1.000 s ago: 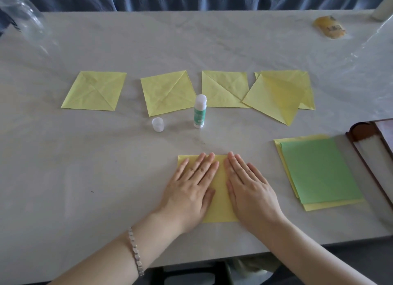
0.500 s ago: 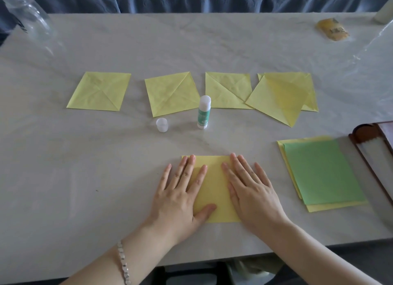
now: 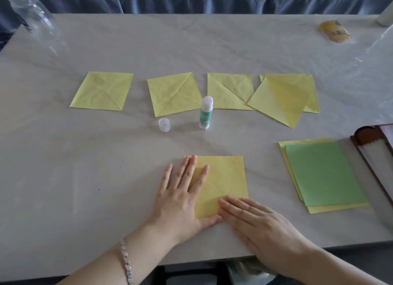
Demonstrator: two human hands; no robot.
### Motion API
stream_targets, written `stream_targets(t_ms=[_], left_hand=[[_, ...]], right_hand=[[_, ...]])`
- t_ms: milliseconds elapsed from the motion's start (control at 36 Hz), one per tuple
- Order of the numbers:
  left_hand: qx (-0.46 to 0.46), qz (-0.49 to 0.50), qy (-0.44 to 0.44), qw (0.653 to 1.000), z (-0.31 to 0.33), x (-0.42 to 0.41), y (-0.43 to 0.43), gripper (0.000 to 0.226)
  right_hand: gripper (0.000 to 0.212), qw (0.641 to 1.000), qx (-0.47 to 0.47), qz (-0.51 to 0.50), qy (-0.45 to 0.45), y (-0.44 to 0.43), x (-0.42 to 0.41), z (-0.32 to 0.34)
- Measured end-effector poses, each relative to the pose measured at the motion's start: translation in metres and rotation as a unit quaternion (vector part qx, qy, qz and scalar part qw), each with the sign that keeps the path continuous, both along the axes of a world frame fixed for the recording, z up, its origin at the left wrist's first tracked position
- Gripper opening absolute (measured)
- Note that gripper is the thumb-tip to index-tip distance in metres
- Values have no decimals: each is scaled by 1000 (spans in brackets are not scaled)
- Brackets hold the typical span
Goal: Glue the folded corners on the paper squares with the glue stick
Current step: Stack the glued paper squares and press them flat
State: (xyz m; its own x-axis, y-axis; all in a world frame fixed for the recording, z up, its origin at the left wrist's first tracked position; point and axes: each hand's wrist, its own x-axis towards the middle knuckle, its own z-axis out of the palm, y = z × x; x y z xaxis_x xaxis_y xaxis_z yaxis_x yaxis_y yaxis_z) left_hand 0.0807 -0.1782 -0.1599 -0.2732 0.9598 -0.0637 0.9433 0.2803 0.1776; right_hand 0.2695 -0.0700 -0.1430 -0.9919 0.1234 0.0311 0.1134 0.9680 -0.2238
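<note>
Pressing flat with straight fingers, the left hand (image 3: pixel 180 197) and right hand (image 3: pixel 257 223) rest on the near folded yellow paper square (image 3: pixel 223 178). Beyond it on the grey table (image 3: pixel 85 168), the uncapped white-and-green glue stick (image 3: pixel 205 112) stands upright beside its translucent cap (image 3: pixel 164 125).

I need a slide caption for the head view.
The left hand and right hand lie flat on a folded yellow square; the uncapped glue stick stands beyond it.

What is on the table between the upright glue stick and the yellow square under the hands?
Nothing: in the head view, only bare table separates the glue stick from the yellow square.
</note>
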Motion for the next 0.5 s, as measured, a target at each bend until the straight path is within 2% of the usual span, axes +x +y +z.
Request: stream_targets(t_ms=[306, 500], left_hand=[[34, -6, 20, 999, -1, 4, 2, 83], [28, 30, 7, 999, 0, 16, 5, 70]], right_hand=[[59, 990, 45, -133, 19, 48, -42, -6], [55, 992, 33, -119, 12, 25, -23, -7]])
